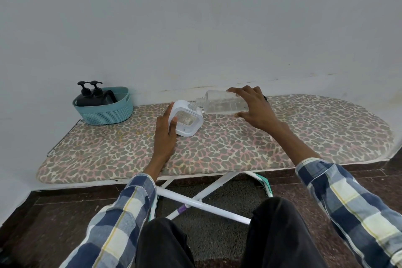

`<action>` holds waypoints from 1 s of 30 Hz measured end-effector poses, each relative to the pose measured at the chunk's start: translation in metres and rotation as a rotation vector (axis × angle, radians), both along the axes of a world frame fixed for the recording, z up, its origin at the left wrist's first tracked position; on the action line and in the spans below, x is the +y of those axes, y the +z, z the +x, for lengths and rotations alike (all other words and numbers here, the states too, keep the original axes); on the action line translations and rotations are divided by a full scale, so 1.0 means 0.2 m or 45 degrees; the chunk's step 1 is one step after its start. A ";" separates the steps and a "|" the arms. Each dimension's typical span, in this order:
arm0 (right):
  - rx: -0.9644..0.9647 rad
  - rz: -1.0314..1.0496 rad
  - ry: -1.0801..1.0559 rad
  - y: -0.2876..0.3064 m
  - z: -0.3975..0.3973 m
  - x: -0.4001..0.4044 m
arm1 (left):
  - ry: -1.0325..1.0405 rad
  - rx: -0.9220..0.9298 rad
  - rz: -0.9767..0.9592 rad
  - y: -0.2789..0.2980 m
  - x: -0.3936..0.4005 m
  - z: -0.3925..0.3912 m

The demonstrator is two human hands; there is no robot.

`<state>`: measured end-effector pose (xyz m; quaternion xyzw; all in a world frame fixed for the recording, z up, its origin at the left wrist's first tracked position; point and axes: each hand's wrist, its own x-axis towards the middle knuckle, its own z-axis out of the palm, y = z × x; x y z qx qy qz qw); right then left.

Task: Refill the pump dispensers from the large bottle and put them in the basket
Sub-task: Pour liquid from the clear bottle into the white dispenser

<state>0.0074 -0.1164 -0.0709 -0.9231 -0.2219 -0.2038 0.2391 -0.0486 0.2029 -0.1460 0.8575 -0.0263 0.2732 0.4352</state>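
Now, pour: your right hand (250, 106) grips the clear bottle (221, 104) tipped, neck meeting the filler.
Steadying: your left hand (167, 128) holds the white dispenser (187, 121) tilted.

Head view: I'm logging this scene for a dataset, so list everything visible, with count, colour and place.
Ironing board: one, leopard-print cover, white legs, along the wall.
Basket: one, teal, at the board's left end.
Pump dispensers: two, black, standing in the basket.
White dispenser: one, white with a clear window, mid-board, tilted.
Large bottle: one, clear plastic, tipped on its side, mouth at the white dispenser's opening.
Floor: dark reddish stone.
Wall: pale grey-white.
Left hand: holds the white dispenser's left side.
Right hand: grips the large bottle.
Sleeves: two, blue-white-yellow check.
Trousers: dark.
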 end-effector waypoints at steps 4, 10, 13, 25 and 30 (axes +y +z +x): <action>-0.031 -0.031 -0.015 0.04 0.00 0.00 | -0.002 0.006 -0.005 -0.01 0.01 0.01; -0.046 -0.050 -0.014 0.06 -0.01 0.00 | -0.005 -0.007 -0.005 -0.01 0.01 0.00; -0.049 -0.066 -0.016 0.08 -0.01 0.00 | -0.007 -0.007 -0.012 0.00 0.00 -0.01; -0.078 -0.109 -0.022 0.13 -0.01 0.01 | -0.018 0.005 -0.035 -0.01 0.01 0.00; -0.091 -0.121 -0.027 0.14 -0.01 0.01 | -0.027 0.002 -0.054 0.00 0.00 0.00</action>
